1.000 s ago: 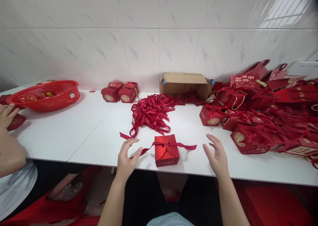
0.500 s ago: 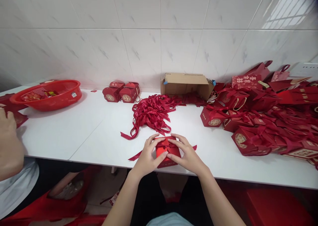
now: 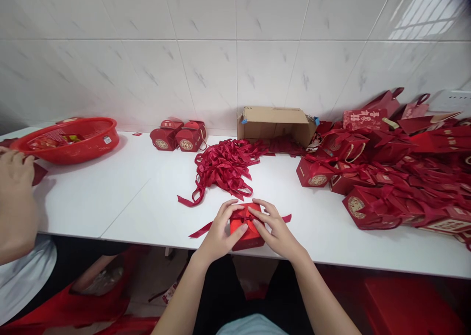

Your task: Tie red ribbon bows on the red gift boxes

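A small red gift box (image 3: pixel 249 234) sits near the table's front edge, between my hands. Across its top runs a dark red ribbon (image 3: pixel 198 231), knotted in the middle, its loose ends sticking out on both sides. My left hand (image 3: pixel 220 231) wraps the box's left side, fingers over the far edge and thumb on the top. From the right, my right hand (image 3: pixel 278 231) grips the box, its fingertips on the top beside the knot. Just beyond lies a tangled heap of dark red ribbons (image 3: pixel 224 166).
A cardboard box (image 3: pixel 274 115) lies open behind the ribbons. Finished red boxes (image 3: pixel 371 207) are piled at right; two more (image 3: pixel 189 138) stand by the wall. At left are a red plastic basket (image 3: pixel 88 146) with packets and another person's hand (image 3: pixel 16 197).
My right thumb and fingers have shifted slightly on the box top, near the knot. At far left, the other person's hand has moved a little towards the basket.
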`<state>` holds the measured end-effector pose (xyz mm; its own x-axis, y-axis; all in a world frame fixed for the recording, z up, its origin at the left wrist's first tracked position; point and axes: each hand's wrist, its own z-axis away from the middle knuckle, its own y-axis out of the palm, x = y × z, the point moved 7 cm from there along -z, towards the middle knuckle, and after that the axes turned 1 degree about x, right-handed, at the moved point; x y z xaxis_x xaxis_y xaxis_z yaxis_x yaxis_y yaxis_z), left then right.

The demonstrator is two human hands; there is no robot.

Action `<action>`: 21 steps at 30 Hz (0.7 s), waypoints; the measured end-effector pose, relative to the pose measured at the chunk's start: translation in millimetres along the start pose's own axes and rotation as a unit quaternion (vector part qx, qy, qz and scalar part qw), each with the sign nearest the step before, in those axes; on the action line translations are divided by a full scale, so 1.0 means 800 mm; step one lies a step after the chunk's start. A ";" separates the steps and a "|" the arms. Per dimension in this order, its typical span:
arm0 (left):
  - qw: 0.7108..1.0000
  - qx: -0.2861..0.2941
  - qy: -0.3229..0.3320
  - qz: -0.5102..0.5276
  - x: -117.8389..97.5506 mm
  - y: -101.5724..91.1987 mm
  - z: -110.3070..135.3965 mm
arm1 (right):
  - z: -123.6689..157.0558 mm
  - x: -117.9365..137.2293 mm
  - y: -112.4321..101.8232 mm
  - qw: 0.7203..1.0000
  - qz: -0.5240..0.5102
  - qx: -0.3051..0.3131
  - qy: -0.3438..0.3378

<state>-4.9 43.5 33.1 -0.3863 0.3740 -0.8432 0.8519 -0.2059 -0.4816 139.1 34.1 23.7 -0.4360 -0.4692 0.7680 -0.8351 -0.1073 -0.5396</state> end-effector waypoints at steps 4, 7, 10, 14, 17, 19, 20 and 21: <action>0.999 -0.005 -0.036 0.034 0.015 0.000 0.001 | 0.002 -0.007 0.000 0.999 -0.015 -0.038 0.020; 0.994 -0.050 -0.074 0.062 0.032 -0.006 0.006 | 0.006 -0.021 -0.008 0.991 -0.045 -0.102 0.072; 0.985 -0.101 -0.124 0.063 0.045 -0.017 0.013 | 0.010 -0.039 -0.016 0.980 -0.053 -0.136 0.135; 0.985 -0.068 -0.156 0.038 0.040 -0.020 0.016 | 0.008 -0.048 -0.013 0.982 -0.049 -0.081 0.165; 0.985 -0.062 -0.158 0.039 0.034 -0.021 0.016 | 0.008 -0.050 -0.012 0.979 -0.073 -0.064 0.177; 0.982 -0.099 -0.157 0.035 0.033 -0.026 0.017 | 0.010 -0.053 -0.015 0.975 -0.100 -0.071 0.185; 0.980 -0.119 -0.157 0.033 0.035 -0.028 0.017 | 0.010 -0.055 -0.017 0.973 -0.111 -0.076 0.188; 0.977 -0.135 -0.159 0.032 0.037 -0.029 0.018 | 0.011 -0.057 -0.020 0.971 -0.117 -0.082 0.192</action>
<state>-41.2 46.0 15.7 -0.3823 0.0594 -0.9221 0.9239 0.0430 -0.3803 175.0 49.4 -5.3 -0.2939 -0.0837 0.9522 -0.9550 -0.0166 -0.2963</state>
